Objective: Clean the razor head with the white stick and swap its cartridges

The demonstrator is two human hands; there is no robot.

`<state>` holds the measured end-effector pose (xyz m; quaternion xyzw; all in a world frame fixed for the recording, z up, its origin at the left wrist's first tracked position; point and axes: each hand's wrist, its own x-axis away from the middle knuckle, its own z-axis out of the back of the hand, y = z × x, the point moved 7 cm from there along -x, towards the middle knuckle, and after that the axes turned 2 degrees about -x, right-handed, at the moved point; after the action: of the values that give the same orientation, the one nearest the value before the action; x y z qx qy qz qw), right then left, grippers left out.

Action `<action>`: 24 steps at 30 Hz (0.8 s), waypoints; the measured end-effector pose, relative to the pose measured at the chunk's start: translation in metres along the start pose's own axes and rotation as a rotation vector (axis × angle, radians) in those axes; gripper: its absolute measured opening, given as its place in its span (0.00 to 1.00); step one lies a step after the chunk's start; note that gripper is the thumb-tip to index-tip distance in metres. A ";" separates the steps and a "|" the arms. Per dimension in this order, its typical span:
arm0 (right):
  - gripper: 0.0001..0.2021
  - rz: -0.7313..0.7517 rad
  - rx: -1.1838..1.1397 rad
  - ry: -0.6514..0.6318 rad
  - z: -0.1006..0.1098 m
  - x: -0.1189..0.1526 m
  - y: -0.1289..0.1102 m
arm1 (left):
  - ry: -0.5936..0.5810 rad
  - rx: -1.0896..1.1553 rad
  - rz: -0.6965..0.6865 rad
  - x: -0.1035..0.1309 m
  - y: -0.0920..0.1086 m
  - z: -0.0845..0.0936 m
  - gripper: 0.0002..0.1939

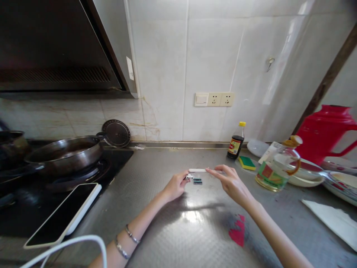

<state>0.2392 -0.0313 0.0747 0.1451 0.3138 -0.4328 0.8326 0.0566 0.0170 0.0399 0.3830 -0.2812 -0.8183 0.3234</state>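
Observation:
A slim white bar [197, 170], seen edge-on, is held level between my two hands just above the steel counter. My left hand [176, 185] is closed at the bar's left end, with a small silvery piece [189, 176] at its fingertips that is too small to name. My right hand [232, 183] grips the bar's other end, index finger extended along it and the remaining fingers partly hidden. Two small dark-green cylinders, which look like batteries [198, 181], lie side by side on the counter under the bar.
On the left, a phone [64, 212] with a white cable [80, 238] lies by the hob, where a steel pan [67, 154] stands. To the right are a sauce bottle [235, 143], a sponge [247, 163], a glass oil jug [275, 173], dishes and a red thermos jug [320, 134].

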 end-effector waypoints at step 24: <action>0.17 -0.140 -0.100 0.059 -0.006 -0.005 -0.002 | -0.119 0.655 0.521 0.019 -0.020 -0.021 0.18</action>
<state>0.2328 -0.0266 0.0739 0.0936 0.3688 -0.4693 0.7969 0.0579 0.0106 0.0057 0.3338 -0.6320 -0.5973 0.3638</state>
